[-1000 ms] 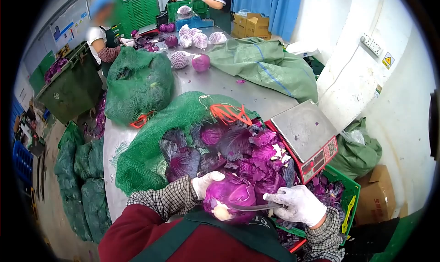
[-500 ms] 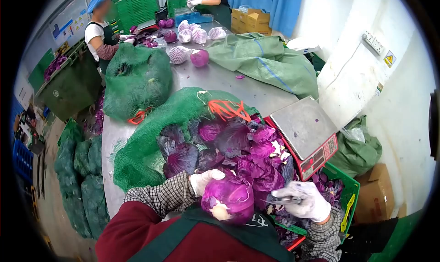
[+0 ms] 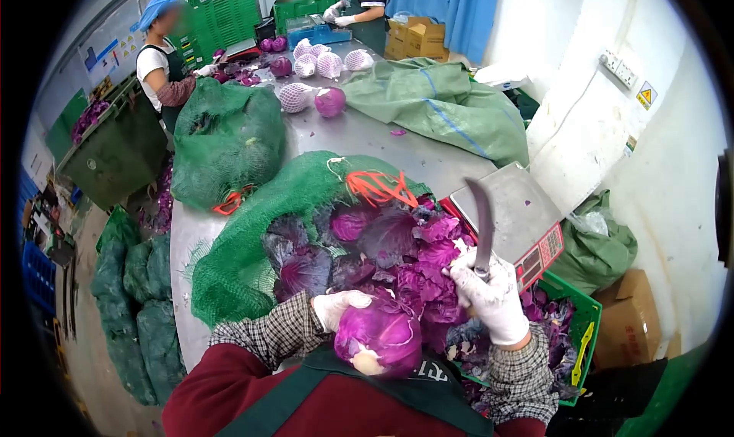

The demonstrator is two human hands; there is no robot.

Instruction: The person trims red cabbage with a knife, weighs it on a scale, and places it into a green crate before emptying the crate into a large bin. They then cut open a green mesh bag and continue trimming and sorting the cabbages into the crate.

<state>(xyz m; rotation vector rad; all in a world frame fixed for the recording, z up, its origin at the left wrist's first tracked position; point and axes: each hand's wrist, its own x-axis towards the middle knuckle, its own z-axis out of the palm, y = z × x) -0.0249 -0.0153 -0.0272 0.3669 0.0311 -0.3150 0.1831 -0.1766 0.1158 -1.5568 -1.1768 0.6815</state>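
My left hand (image 3: 341,307), in a white glove, grips a red cabbage (image 3: 379,337) close against my apron, its pale cut stem facing me. In my gloved right hand (image 3: 493,299) is a knife (image 3: 482,219) with a curved blade pointing up, over the edge of the scale. Loose purple cabbage leaves (image 3: 440,280) lie heaped between the hands and just beyond them. Behind these, whole cabbages (image 3: 302,269) sit in the mouth of an opened green mesh bag (image 3: 237,261) with orange ties. The fingers under the held cabbage are hidden.
A red scale (image 3: 508,215) with a metal plate stands at right, above a green crate (image 3: 585,307) of leaves. A full mesh bag (image 3: 229,139), a green sack (image 3: 443,108) and foam-netted cabbages (image 3: 329,64) occupy the table's far part. Co-workers (image 3: 160,62) stand at the far side.
My right hand has risen and turned, so the knife, earlier low beside the cabbage, now points upward in front of the scale. My left hand and its cabbage have barely moved.
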